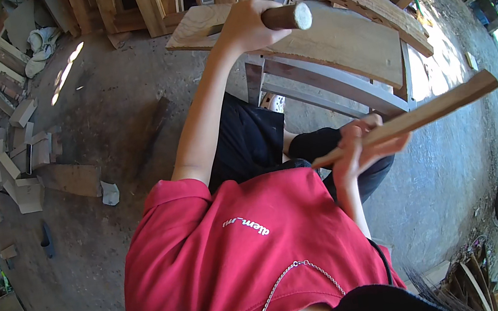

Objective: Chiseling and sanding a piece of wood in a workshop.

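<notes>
"by the right leg (379, 174), who has the strip (433, 113)?"

"the right hand (360, 149), gripping near its inner end, thumb on one side, fingers on the other."

"which way does it run?"

"slantwise. its inner end sits close by the shirt (264, 245); the outer end reaches out to the right and a little farther from the body, past the near right corner of the bench (254, 79)."

"and the left hand (249, 29)?"

"well apart from the right, ahead and leftward, closed round a handle (285, 17). the handle's pale end faces right. what its other end is, i can't make out."

"so which is nearer the board (349, 46)?"

"the left: it shows over the board's left part. touching or not, i can't tell."

"edges?"

"the board's near edge lies between strip and plank (358, 0); the plank runs along the far side."

"room?"

"most of it, i'd judge, is rightward, over the floor (446, 155). toward the shirt it looks tight."
</notes>
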A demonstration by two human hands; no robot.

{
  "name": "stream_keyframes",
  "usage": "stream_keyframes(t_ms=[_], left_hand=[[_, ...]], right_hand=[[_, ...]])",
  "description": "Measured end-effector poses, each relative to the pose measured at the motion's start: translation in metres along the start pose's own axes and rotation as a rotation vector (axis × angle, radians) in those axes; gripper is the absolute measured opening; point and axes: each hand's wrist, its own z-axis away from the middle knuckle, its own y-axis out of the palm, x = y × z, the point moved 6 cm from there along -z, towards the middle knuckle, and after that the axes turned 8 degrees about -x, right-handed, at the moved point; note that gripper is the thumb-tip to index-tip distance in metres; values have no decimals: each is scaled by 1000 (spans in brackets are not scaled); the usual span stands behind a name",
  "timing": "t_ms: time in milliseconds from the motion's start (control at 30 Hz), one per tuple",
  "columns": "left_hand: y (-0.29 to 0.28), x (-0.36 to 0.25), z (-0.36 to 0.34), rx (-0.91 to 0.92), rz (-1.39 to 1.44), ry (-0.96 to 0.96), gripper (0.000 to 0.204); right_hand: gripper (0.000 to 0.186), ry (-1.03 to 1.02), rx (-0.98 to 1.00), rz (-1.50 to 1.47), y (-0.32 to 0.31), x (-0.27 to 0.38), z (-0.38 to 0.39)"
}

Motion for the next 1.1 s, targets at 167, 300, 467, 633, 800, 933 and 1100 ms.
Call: stream_keyframes(t_ms=[167,300,467,633,800,933,1100], left_hand=[[21,2,10,104,-123,111,33],[22,-12,12,123,-161,191,32],[-1,-16,4,-14,-85,187,38],[-94,47,5,-407,-210,-52,26],[-106,60,2,-382,-45,-77,22],[-100,48,-4,-362,31,-145,18],[-128,47,-5,-706,-69,-87,14]], right_hand=[[75,23,501,418,29,-34,10],[77,129,310,280,15,-23,-3],[75,79,192,356,-19,-12,-24],[71,116,-51,424,-100,-3,-41],[69,296,-454,526,-216,-13,-31],[67,369,-638,597,-278,-28,-2],[66,402,-699,583,-318,-37,18]])
